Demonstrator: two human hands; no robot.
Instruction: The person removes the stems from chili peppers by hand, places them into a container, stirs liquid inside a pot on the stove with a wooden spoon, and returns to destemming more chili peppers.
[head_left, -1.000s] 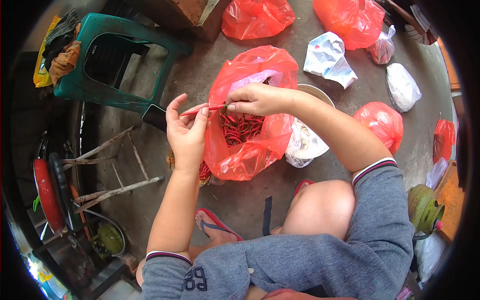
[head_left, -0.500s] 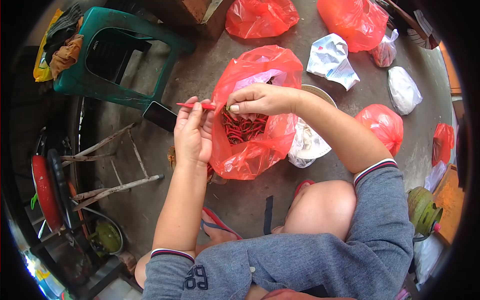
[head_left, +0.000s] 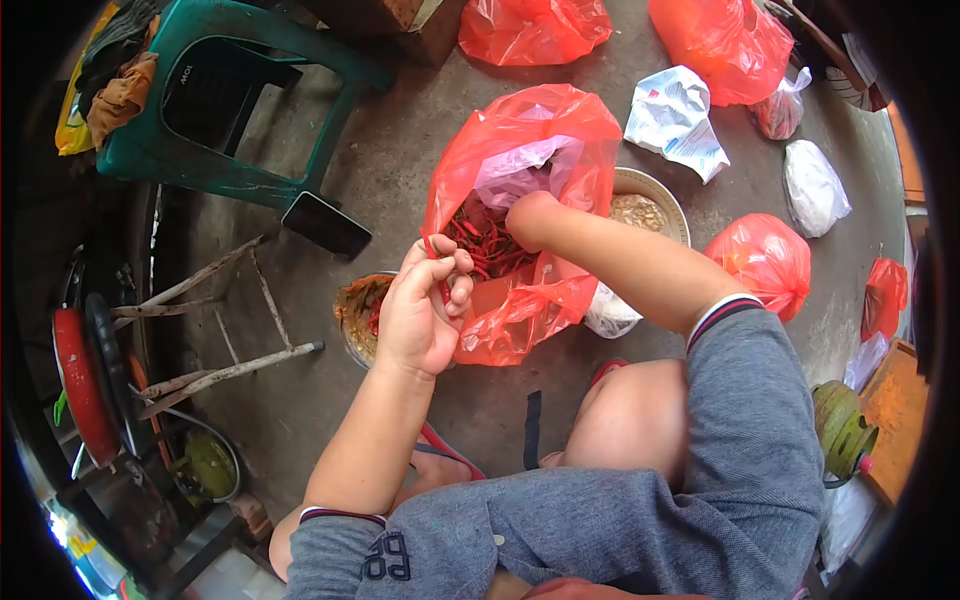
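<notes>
An open red plastic bag point(head_left: 520, 320) stands on the floor, with many red chilies point(head_left: 490, 250) and a pinkish inner bag inside. At the bag's left edge, my left hand point(head_left: 425, 300) is closed on a red chili, palm turned up. My right hand point(head_left: 537, 220) reaches down into the bag, its fingers hidden behind the bent wrist. Beside my left forearm sits a bowl point(head_left: 350, 318) with something red in it, partly covered by the hand. A pale round container point(head_left: 672, 200) stands behind my right forearm.
A green stool point(head_left: 230, 175) holding cloths is at the upper left, near a black phone point(head_left: 328, 225). Other red bags point(head_left: 760, 262), a crumpled paper point(head_left: 678, 120) and a white bundle point(head_left: 812, 188) lie to the right. A wooden frame point(head_left: 235, 370) stands left.
My right hand has moved away from the left one and down into the bag. My left hand has shifted right and lower, tilting its chili upright and uncovering the bowl.
</notes>
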